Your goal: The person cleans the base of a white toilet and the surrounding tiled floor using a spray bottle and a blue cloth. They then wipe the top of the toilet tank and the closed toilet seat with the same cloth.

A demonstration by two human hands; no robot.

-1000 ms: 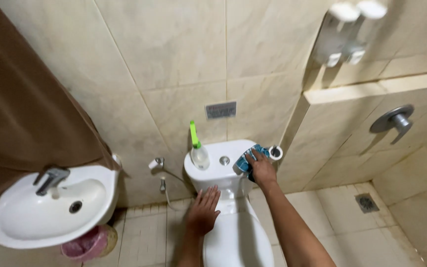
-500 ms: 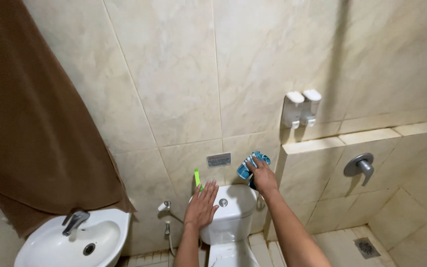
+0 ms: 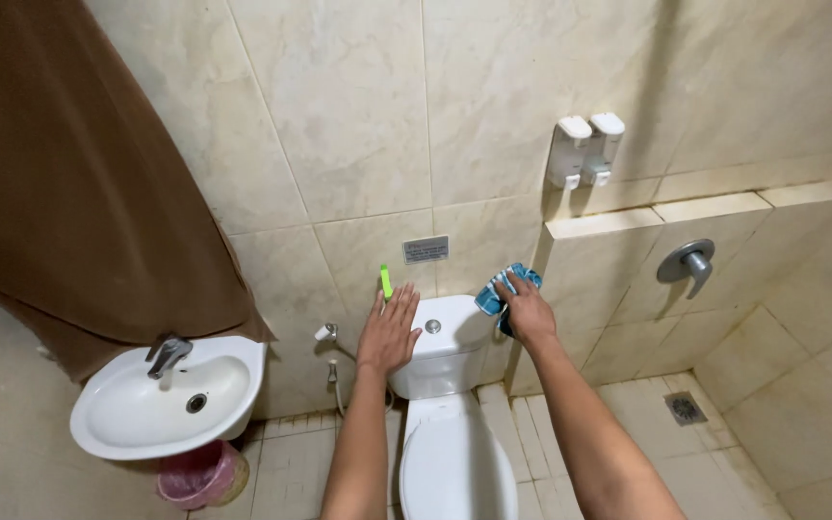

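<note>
A: What lay nearest?

B: The toilet bowl [image 3: 456,462] at six o'clock, between both forearms. At eight o'clock sat the sink [image 3: 161,400] with a pink bin [image 3: 199,475] under it.

A: And the hands?

B: The left hand [image 3: 389,330] lay flat, fingers spread, on the tank [image 3: 445,342], holding nothing. A green bottle [image 3: 386,281] stood upright just behind it, partly hidden. The right hand [image 3: 530,310] was clamped on a blue cloth [image 3: 495,292] at the tank's right edge, against the tiled wall.

A: How did the cloth lie?

B: Bunched, its long axis running from one o'clock down to seven.

A: Farther back?

B: Dispensers [image 3: 585,147] at one o'clock, a shower valve [image 3: 688,262] at three, a brown curtain [image 3: 69,173] at ten.
</note>
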